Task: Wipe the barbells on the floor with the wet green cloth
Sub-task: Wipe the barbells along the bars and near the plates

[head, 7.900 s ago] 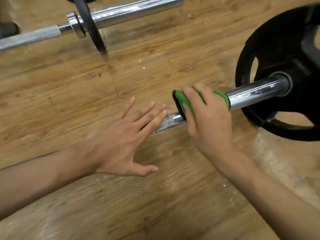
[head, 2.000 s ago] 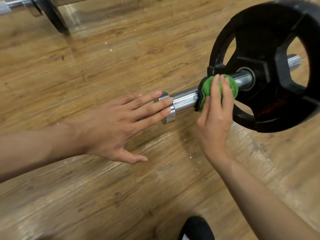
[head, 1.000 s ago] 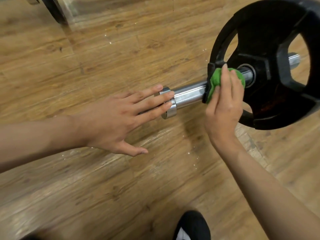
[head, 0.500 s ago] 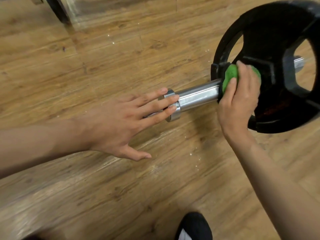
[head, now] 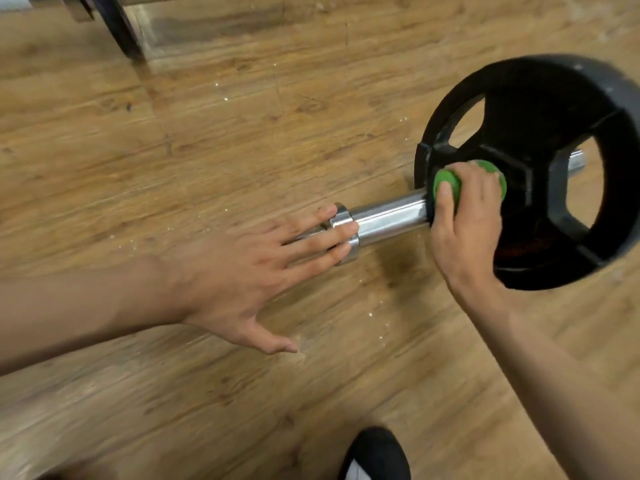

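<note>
A barbell lies on the wooden floor, its chrome sleeve point(head: 388, 216) running from a collar up to a black weight plate point(head: 554, 133) at the right. My right hand point(head: 464, 230) grips the green cloth point(head: 446, 183), wrapped round the sleeve right against the plate's hub. My left hand point(head: 235, 275) lies flat with straight fingers, the fingertips resting on the collar and the thinner shaft, which the hand mostly hides.
A second barbell with a thin black plate point(head: 117, 26) lies at the top left edge. A black shoe tip point(head: 375, 455) shows at the bottom. White specks are scattered on the floor round the sleeve.
My right hand has slid the cloth along the sleeve from near the collar to the plate's hub. My left hand has stayed flat on the bar by the collar.
</note>
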Action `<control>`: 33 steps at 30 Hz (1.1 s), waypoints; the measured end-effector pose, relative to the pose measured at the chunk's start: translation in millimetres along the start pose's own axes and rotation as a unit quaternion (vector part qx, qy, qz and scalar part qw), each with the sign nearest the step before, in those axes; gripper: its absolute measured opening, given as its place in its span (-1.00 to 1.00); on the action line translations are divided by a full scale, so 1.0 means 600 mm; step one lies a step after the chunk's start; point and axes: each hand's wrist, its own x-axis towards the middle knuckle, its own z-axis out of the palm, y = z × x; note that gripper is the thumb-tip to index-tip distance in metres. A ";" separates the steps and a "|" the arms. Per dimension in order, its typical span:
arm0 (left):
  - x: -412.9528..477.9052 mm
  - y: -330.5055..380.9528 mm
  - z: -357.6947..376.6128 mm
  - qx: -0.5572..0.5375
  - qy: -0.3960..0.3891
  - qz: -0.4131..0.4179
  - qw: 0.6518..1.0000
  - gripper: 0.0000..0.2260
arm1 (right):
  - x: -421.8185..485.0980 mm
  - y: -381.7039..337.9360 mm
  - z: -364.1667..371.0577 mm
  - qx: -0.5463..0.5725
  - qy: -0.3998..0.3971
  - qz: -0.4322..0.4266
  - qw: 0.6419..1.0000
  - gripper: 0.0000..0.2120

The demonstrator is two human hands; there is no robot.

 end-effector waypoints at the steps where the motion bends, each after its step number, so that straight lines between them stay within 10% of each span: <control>1: 0.000 0.005 0.001 -0.004 0.002 0.003 1.000 -0.02 | -0.011 -0.025 0.004 0.019 0.000 0.005 1.000 -0.66; 7: 0.000 0.035 0.003 0.026 0.011 0.019 0.999 -0.02 | -0.072 -0.064 0.001 0.034 -0.077 -0.212 0.974 -0.66; 13: -0.004 0.061 0.010 0.027 -0.004 0.026 0.999 0.02 | -0.025 0.014 -0.031 -0.057 -0.032 -0.020 0.998 -0.64; 21: -0.004 0.087 0.008 0.029 -0.021 0.030 0.999 -0.03 | -0.098 -0.036 -0.023 -0.014 -0.086 -0.230 0.969 -0.63; 29: -0.007 0.110 0.014 0.046 -0.051 0.027 0.997 -0.06 | -0.100 -0.008 -0.007 -0.009 0.086 0.020 0.996 -0.63; 33: -0.006 0.102 0.020 0.079 -0.034 0.030 0.996 -0.13 | -0.173 -0.052 0.036 0.022 0.068 -0.134 0.988 -0.62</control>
